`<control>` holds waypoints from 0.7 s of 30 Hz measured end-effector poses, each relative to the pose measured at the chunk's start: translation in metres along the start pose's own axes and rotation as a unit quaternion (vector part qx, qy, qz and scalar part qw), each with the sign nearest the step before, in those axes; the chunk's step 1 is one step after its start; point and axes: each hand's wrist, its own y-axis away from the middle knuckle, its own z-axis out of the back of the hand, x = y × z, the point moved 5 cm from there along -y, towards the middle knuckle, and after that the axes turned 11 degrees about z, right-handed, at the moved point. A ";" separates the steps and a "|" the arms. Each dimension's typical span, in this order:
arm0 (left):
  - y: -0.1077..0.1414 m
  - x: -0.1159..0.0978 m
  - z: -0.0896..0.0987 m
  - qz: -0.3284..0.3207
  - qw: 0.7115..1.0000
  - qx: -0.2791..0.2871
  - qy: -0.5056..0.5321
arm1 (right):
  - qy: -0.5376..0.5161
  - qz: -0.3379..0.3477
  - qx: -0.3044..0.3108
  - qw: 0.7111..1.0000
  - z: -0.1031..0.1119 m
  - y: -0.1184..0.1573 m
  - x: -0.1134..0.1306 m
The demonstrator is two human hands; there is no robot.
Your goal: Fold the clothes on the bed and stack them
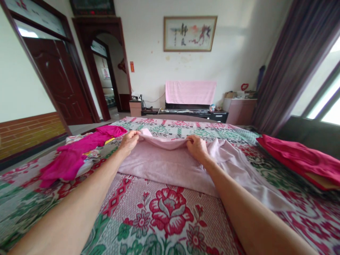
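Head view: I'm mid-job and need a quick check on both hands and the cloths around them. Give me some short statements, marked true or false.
1. The left hand and right hand both grip the pale pink cloth. True.
2. The pale pink cloth lies completely flat. False: its gripped edge is raised and sags between the hands.
3. The crumpled bright magenta cloth lies left of the left hand. True.
4. The right hand touches the magenta cloth. False: it holds the pale pink one.
5. The folded red fabric lies right of the right hand. True.
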 end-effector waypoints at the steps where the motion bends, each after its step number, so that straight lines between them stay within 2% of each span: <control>1: -0.001 0.004 0.004 0.015 1.000 -0.009 -0.006 | 0.007 0.009 0.035 0.999 -0.003 0.002 0.001; 4: -0.002 0.011 0.018 0.035 0.997 -0.033 -0.063 | 0.039 0.024 0.104 0.994 -0.006 0.005 0.005; 8: 0.000 0.008 0.026 0.012 0.977 -0.043 -0.208 | 0.058 0.025 0.115 0.991 -0.001 0.003 0.007; 10: 0.002 0.005 0.025 0.007 0.970 -0.045 -0.241 | 0.056 0.023 0.113 0.992 0.001 0.001 0.006; 16: 0.009 0.005 0.014 0.031 0.986 0.019 -0.161 | 0.044 0.011 0.114 0.992 0.001 0.001 0.003; 18: 0.008 0.006 0.014 0.006 0.981 0.022 -0.194 | 0.043 0.013 0.121 0.992 -0.001 0.004 0.002; 21: 0.004 0.003 0.012 -0.070 0.955 -0.020 -0.289 | 0.034 0.002 0.121 0.992 -0.005 0.005 -0.001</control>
